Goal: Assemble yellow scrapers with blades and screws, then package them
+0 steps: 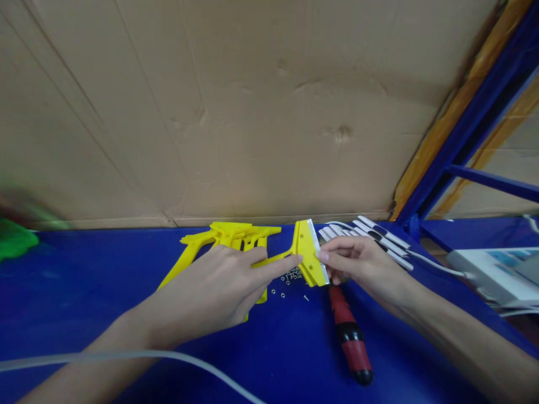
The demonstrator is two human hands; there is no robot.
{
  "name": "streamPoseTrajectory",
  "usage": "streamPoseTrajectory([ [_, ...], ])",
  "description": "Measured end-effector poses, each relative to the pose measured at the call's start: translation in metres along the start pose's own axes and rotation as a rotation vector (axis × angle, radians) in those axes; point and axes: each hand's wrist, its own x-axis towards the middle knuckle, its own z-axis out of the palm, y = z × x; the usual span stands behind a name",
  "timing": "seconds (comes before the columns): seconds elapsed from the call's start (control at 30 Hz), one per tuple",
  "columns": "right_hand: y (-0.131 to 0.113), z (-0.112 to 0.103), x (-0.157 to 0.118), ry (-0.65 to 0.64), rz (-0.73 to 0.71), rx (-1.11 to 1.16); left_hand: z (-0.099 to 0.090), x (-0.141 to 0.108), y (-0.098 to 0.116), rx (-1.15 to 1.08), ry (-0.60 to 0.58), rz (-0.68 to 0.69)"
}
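A yellow scraper (306, 247) is held up over the blue table, with a thin silvery blade along its right edge. My left hand (206, 280) is closed around its handle, the index finger stretched along to the head. On the blade side, my right hand (366, 264) pinches the edge between thumb and fingers; some of those fingertips are hidden. Behind my left hand lie several more yellow scraper bodies (231, 230). Small metal nuts (290, 276) and a screw (306, 298) are scattered below the scraper head. A red and black screwdriver (349, 331) points away from me under my right hand.
Several white strips (381, 238) lie behind my right hand. A white device (497, 275) with a cable stands at the right. Cardboard (261, 112) walls the back, beside a blue metal frame (463, 123). A pale hose (168, 354) crosses in front; something green (17, 238) is at left.
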Motion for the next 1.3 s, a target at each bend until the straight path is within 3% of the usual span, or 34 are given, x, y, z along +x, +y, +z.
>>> streamPoseTrajectory([
  [0.27,-0.003,0.006,-0.007,0.013,-0.046,-0.134,0.002,0.002,0.003,-0.010,-0.001,-0.003],
  [0.4,-0.008,-0.009,-0.004,0.168,-0.071,-0.302,-0.003,0.001,0.001,0.033,-0.023,-0.052],
  [0.53,-0.012,-0.028,-0.003,0.319,-0.077,-0.666,-0.006,0.000,-0.002,0.049,-0.039,-0.097],
  [0.67,-0.004,-0.036,-0.003,0.284,-0.153,-0.882,-0.004,0.002,-0.001,0.042,-0.022,-0.089],
  [0.83,0.012,-0.030,-0.002,0.254,-0.265,-1.018,-0.007,0.005,0.002,0.059,-0.031,-0.084],
  [1.0,0.007,-0.023,-0.006,0.297,-0.281,-1.202,-0.004,0.003,0.004,0.069,-0.021,-0.061],
  [1.07,0.001,-0.020,-0.009,0.359,-0.342,-1.154,-0.001,0.003,0.004,0.079,-0.003,-0.053],
  [1.13,-0.005,-0.016,-0.011,0.343,-0.366,-0.920,0.002,0.004,0.006,0.079,0.012,-0.044],
  [1.23,-0.009,-0.008,-0.014,0.115,-0.251,-0.408,0.002,0.007,0.009,0.042,0.025,-0.044],
  [1.3,-0.008,-0.003,-0.015,0.018,-0.157,-0.202,0.001,0.008,0.011,0.007,0.029,-0.055],
])
